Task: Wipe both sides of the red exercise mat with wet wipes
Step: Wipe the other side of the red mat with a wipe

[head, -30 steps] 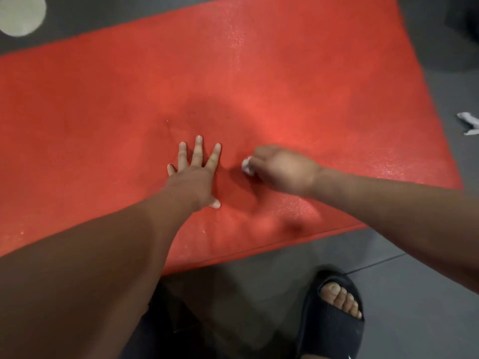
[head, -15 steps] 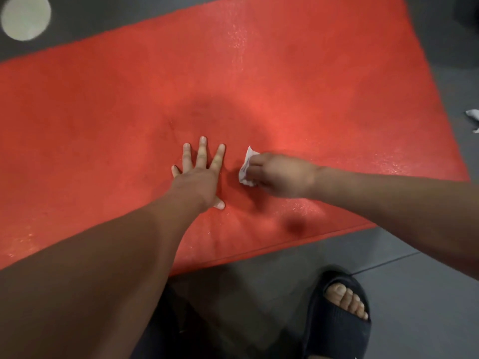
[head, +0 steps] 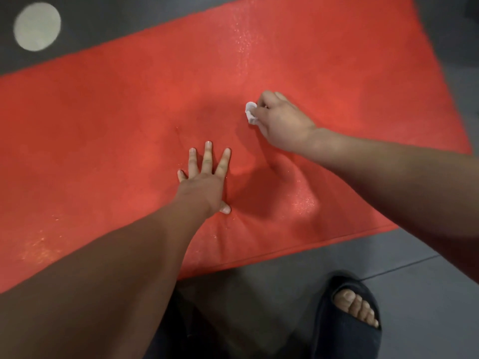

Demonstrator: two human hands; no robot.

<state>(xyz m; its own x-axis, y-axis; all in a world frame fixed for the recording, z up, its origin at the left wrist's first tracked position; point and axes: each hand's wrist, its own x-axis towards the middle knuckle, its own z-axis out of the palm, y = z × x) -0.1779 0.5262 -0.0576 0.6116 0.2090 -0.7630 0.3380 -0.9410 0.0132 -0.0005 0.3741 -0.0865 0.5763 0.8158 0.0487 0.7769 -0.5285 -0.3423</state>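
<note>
The red exercise mat (head: 108, 130) lies flat on the grey floor and fills most of the view. My left hand (head: 204, 182) presses on it near the middle, palm down with fingers straight and spread. Farther up and to the right, my right hand (head: 280, 123) grips a small crumpled white wet wipe (head: 251, 113) against the mat's surface. Only part of the wipe shows past my curled fingers. The mat glistens in patches near its near edge and toward the top.
Grey floor tiles (head: 414, 286) run along the mat's near edge. My foot in a dark slide sandal (head: 347, 320) stands just below that edge at the right. A pale round spot (head: 37, 26) sits on the floor at the far left.
My right hand has moved with the wipe away from me and to the right, farther from my left hand. My left hand stays pressed in the same spot.
</note>
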